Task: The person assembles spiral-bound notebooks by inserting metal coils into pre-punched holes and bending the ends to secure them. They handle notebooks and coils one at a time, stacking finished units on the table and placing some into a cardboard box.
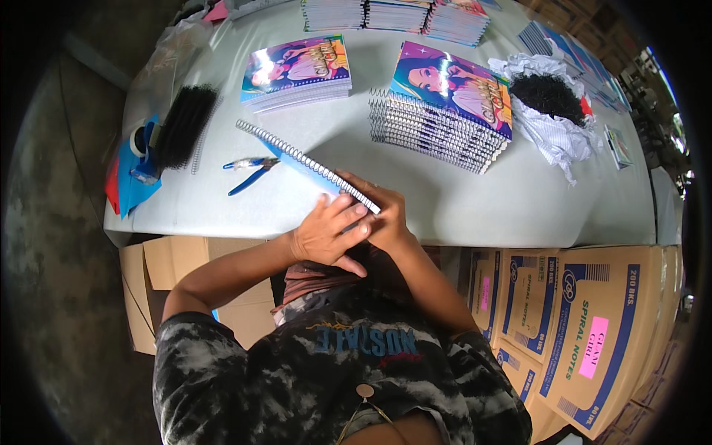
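White paper wrapper (555,133) holds black coils (547,95).

Brown cartons with blue print (593,326) stacked near right, below table edge; one bears pink rectangular label (593,347), another smaller pink label (485,293). Plain brown open carton (159,278) near left.

pliers (251,174) left of notebook (311,165)

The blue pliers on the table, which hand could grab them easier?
Probably the left hand. The blue pliers lie to the left of the spiral notebook, nearer that hand. The right hand sits farther away, at the coil's near end.
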Action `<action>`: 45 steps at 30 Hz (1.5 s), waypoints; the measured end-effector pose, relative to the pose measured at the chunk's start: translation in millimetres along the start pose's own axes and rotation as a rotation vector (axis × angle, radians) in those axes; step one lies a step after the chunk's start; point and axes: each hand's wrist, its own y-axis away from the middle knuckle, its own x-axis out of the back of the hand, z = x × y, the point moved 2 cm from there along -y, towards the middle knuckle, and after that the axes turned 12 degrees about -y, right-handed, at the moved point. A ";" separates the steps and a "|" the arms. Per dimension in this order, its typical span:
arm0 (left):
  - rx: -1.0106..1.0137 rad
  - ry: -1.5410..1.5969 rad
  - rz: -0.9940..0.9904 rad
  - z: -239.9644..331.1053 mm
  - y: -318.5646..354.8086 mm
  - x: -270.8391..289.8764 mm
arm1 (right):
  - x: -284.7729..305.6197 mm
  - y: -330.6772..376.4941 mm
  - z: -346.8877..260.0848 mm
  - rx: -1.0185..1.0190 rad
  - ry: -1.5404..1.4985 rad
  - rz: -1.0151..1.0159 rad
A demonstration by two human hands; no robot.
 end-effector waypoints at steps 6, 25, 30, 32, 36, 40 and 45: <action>0.369 0.051 -0.097 -19.3 -39.6 8.9 | -7.4 3.6 -0.1 -0.094 -0.018 -0.007; 1.273 1.281 -0.096 -94.0 -71.4 78.1 | -1.8 -70.1 -37.5 -0.551 -0.128 0.050; 1.098 1.217 -0.264 -113.2 -81.5 69.5 | -8.4 -67.0 -41.3 -0.383 0.216 0.044; 1.024 1.078 -0.391 -119.2 -81.6 60.2 | -6.7 -64.5 -44.7 -0.330 0.301 0.047; 0.611 0.759 -0.264 -116.0 -111.6 72.0 | 20.3 -68.4 -69.0 -0.320 0.160 0.176; 0.927 0.802 0.085 -115.4 -158.5 78.7 | 106.4 -84.6 -123.2 0.230 0.261 0.634; 1.119 0.510 0.538 -129.9 -210.6 -21.7 | 204.3 -64.8 -45.0 0.112 0.123 0.811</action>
